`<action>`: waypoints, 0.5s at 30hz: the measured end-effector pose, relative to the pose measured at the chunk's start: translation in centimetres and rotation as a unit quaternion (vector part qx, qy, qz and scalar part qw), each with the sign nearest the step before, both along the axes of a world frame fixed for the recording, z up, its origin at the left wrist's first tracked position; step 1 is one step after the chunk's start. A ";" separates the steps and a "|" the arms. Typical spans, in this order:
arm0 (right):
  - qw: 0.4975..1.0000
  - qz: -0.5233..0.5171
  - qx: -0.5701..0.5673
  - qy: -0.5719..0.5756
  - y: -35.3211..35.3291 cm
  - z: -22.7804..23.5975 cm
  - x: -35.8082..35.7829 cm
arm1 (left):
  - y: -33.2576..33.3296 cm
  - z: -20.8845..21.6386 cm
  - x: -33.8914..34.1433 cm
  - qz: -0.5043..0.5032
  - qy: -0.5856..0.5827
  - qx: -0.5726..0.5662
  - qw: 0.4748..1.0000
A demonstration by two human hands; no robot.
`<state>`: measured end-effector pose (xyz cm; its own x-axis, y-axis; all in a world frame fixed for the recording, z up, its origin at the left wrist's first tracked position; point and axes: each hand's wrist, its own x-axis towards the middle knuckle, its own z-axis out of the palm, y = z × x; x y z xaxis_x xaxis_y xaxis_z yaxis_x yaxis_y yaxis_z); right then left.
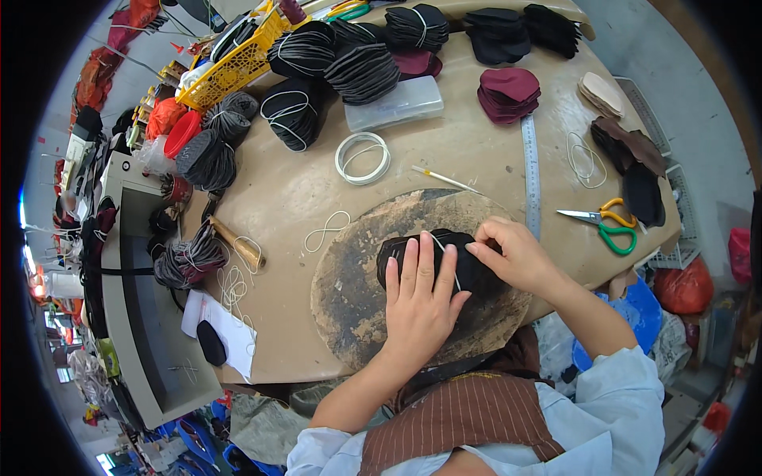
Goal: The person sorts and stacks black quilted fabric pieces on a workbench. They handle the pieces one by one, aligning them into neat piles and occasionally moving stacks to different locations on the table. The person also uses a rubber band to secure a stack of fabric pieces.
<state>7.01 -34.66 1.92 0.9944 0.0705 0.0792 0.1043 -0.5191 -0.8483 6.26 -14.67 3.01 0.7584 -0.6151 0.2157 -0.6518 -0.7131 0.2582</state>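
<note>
A stack of black cut pieces [471,275] lies on a worn round wooden board [345,297] at the near edge of the table. My left hand [421,300] rests flat on top of the stack with its fingers stretched out. A thin white cord [447,260] runs across the stack beside those fingers. At the stack's right side, my right hand [514,255] has thumb and fingers pinched together. What sits in that pinch is too small to make out.
Behind the board are a roll of white tape [363,159], a clear plastic box [394,105] and tied black bundles [362,73]. A steel ruler [531,178], scissors [606,223] and maroon pieces [509,95] lie right. A wooden-handled tool [238,243] and cord loops [232,290] lie left.
</note>
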 end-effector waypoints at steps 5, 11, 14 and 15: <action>0.998 -0.022 0.018 0.062 -0.9 0.5 0.1 | 0.1 -0.8 -0.5 -0.014 -0.022 -0.040 0.999; 0.982 0.011 -0.114 -0.154 1.3 2.5 1.6 | -0.2 -0.8 -0.9 0.014 -0.031 -0.032 0.999; 0.959 0.027 -0.192 -0.205 2.1 2.0 1.4 | -0.2 -1.1 -1.1 0.018 -0.029 -0.032 0.999; 0.949 0.023 -0.207 -0.235 2.2 2.0 1.2 | -0.2 -1.1 -1.1 0.017 -0.034 -0.034 0.999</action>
